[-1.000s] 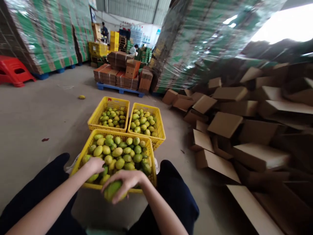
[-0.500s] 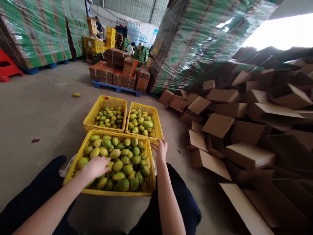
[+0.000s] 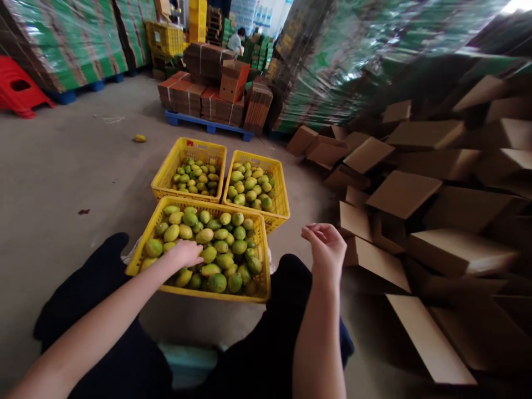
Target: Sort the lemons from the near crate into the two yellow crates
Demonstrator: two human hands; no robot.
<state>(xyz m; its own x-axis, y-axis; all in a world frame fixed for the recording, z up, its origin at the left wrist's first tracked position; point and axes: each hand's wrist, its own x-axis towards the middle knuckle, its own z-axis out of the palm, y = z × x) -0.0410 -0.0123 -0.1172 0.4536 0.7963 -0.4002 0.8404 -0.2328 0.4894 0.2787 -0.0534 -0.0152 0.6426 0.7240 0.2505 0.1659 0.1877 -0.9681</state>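
Note:
A yellow plastic crate [image 3: 266, 260] full of green and yellow lemons [image 3: 216, 282] stands between my knees. My left hand [image 3: 187, 254] reaches over its left side, fingers stretched out and touching the top lemons; no lemon shows clear of the pile in it. To the right of the crate, my right hand [image 3: 326, 244] hangs in the air above my knee, fingers curled with thumb against forefinger. Whatever it holds, if anything, is hidden or too small to see. Two more yellow crates with lemons, a left one [image 3: 160, 176] and a right one [image 3: 285, 191], stand just beyond.
Open cardboard boxes [image 3: 405, 194] lie heaped on the right. Ahead, a blue pallet [image 3: 210, 124] carries bundled flat cartons. One lemon [image 3: 140, 138] lies on the floor, left of the crates. A red stool [image 3: 22, 91] stands far left. A person [image 3: 236, 41] is in the background.
My right hand has left the crate's far right corner and moved right, its fingers curled. My left hand stays over the lemons. The view has tilted downward.

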